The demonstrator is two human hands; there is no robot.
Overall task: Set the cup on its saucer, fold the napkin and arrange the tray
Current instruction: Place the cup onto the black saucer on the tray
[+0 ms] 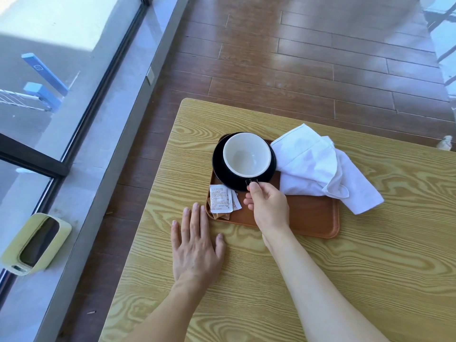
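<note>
- Head view showed the right hand (267, 208) pinching the dark handle of the round cup with a white inside (246, 154), which sat on the black round saucer (218, 169) at the far left of the brown plastic tray (311, 218).
- Left hand (195, 245) lay flat and spread on the yellow wood-grain bench (370, 267), holding nothing.
- Crumpled white cloth napkin (318, 166) draped over the tray's far right edge, unfolded.
- Centring the cup before letting go would probably seat it best.

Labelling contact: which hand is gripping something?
The right hand, pinching the handle of the white-lined black cup on the black saucer. The left hand lies flat on the wooden table.
</note>
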